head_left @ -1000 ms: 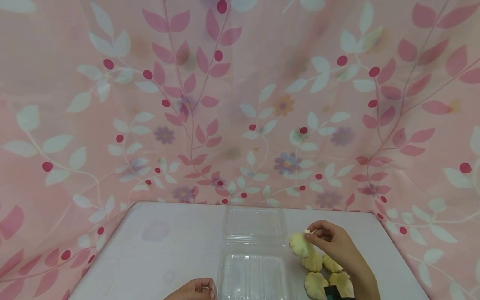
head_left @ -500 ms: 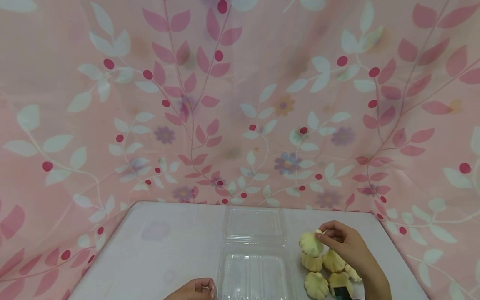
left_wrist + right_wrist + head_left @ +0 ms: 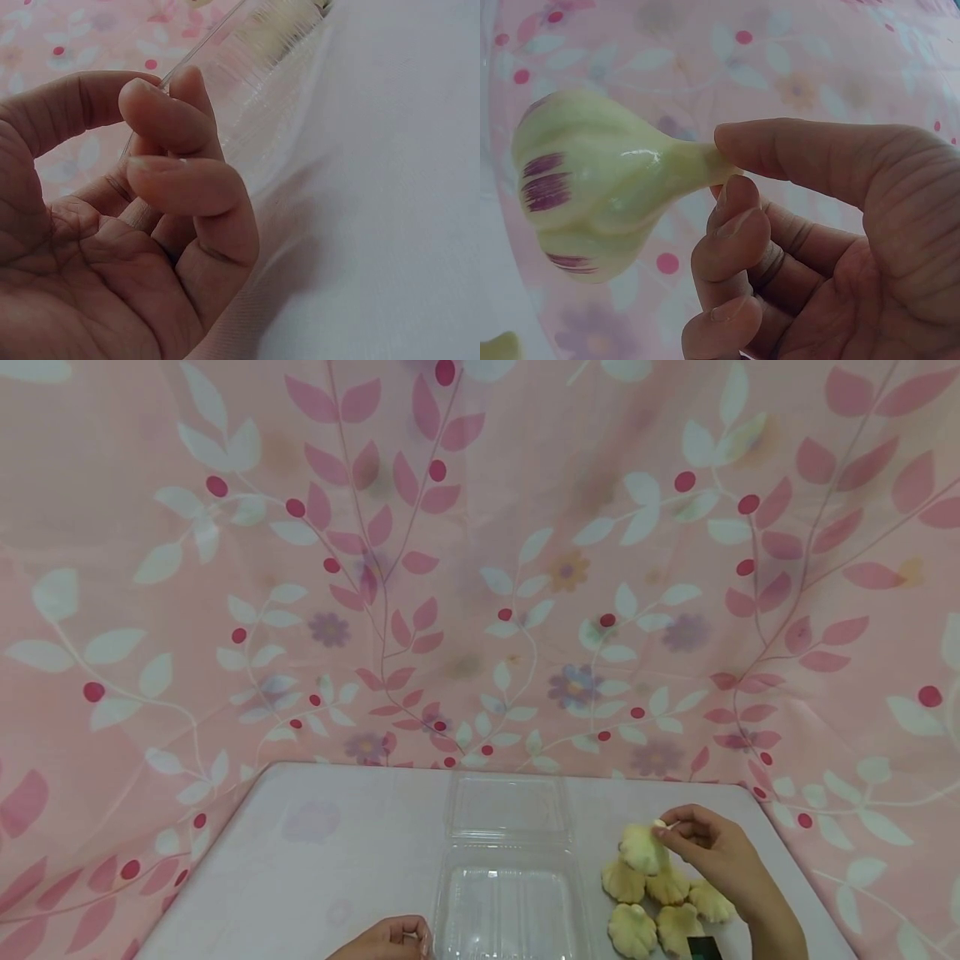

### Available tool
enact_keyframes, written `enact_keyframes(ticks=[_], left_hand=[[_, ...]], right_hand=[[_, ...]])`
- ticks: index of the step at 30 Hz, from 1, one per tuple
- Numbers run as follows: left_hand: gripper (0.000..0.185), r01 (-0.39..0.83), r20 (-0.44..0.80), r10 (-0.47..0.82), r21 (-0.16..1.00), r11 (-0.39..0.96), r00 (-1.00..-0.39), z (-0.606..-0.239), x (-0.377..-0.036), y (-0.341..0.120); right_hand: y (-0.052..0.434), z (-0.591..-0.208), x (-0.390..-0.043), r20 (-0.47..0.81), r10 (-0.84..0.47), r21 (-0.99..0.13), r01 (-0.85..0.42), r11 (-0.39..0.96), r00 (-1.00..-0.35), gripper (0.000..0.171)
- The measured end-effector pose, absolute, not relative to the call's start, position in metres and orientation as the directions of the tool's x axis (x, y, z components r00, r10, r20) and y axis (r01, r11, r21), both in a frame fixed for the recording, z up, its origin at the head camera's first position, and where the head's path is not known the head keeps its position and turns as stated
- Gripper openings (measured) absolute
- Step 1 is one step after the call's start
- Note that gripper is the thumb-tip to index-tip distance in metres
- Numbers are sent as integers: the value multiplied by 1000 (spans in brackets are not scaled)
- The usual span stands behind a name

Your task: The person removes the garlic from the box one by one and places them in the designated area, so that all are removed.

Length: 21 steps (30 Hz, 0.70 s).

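My right hand [image 3: 663, 827] pinches a pale garlic bulb [image 3: 641, 847] by its stem and holds it just above a cluster of several other bulbs [image 3: 633, 929] on the table's right side. In the right wrist view the held garlic bulb [image 3: 600, 180] shows purple streaks, with the right hand's [image 3: 724, 169] thumb and forefinger closed on its neck. An open clear plastic container [image 3: 442, 893] lies at the middle front, its lid [image 3: 506, 806] folded back. My left hand [image 3: 390, 939] sits at the container's front left corner with fingers [image 3: 180, 187] curled, thumb and forefinger at the container's rim [image 3: 262, 67].
The white table [image 3: 337, 843] is bare to the left of the container. A pink leaf-patterned cloth [image 3: 480, 568] hangs behind and drapes along both sides of the table.
My right hand has carried the held garlic bulb to the right, from beside the container's lid to over the cluster of bulbs. The left hand has stayed put.
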State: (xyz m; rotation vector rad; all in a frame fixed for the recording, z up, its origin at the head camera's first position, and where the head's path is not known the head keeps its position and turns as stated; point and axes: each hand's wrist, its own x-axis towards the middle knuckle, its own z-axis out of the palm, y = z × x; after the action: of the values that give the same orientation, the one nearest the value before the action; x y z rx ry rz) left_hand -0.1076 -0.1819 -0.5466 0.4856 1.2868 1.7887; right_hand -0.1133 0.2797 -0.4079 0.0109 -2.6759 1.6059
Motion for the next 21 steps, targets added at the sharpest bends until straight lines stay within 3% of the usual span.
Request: enact_keyframes(ticks=[21], left_hand=[[8,-397,-194,798,916,-61,-570,-547,-108,-183]], right_hand=[[304,-409,-105,-43,65,-880,69,470,-997,41]])
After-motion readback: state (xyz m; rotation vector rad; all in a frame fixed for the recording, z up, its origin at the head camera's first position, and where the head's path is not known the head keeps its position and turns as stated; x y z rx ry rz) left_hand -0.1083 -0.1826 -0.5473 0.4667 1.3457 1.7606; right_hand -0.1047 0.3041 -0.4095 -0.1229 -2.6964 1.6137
